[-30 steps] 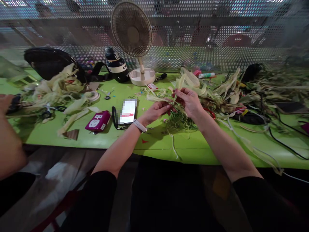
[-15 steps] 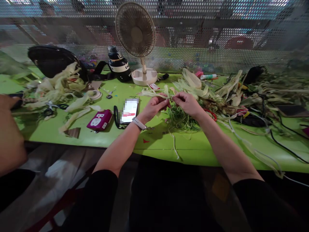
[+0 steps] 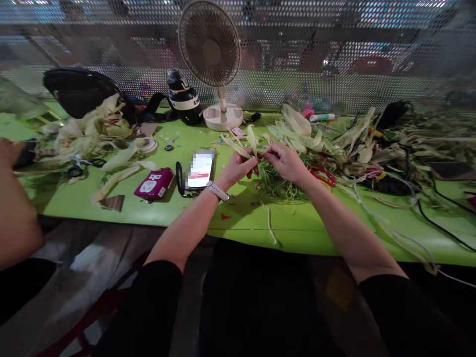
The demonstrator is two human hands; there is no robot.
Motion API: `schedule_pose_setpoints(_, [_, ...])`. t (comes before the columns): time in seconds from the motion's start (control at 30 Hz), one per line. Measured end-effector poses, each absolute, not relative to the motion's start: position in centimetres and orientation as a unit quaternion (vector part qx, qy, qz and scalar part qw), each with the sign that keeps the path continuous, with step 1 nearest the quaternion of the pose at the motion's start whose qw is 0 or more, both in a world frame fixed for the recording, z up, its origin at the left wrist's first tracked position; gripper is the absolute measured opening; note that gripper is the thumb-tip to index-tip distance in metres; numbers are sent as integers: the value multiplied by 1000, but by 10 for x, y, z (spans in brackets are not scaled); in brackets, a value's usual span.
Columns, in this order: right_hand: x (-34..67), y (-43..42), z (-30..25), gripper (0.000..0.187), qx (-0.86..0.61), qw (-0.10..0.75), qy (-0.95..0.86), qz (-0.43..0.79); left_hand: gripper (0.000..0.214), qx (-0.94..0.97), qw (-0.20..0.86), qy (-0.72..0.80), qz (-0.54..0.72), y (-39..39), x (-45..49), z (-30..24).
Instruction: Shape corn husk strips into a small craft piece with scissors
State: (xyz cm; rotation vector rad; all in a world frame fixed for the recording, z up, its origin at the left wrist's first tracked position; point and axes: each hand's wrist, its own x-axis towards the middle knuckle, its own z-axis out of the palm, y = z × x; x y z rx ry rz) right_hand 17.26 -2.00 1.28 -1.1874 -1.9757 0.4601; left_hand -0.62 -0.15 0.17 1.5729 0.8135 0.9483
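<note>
My left hand is closed around pale corn husk strips, which fan up and to the left above its fingers. Close to its right, my right hand pinches thumb and fingertips together by the base of the husks; what lies in that pinch is too small to make out. Under and between the hands spreads a heap of thin green strands. A red-handled tool, perhaps scissors, lies just right of my right hand. More corn husks are piled behind it.
A phone, a purple power adapter, a fan and a black bottle stand left of centre. Husks, scissors and a black bag lie farther left, near another person's arm. Cables cross the right side.
The husk strips in my left hand have tilted more upright and spread apart. Both hands stay close together, with the left hand turned slightly. More of the red-handled tool shows.
</note>
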Motion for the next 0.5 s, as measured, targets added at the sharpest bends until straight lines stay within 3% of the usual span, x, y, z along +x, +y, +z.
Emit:
schedule_pose_setpoints(0.3, [177, -14, 7, 37, -476, 377, -790, 86, 15, 619, 574, 356, 401, -2, -5, -6])
schedule_pose_setpoints(0.5, [177, -25, 17, 28, -508, 516, -689, 22, 31, 586, 589, 287, 477, 8, -1, -14])
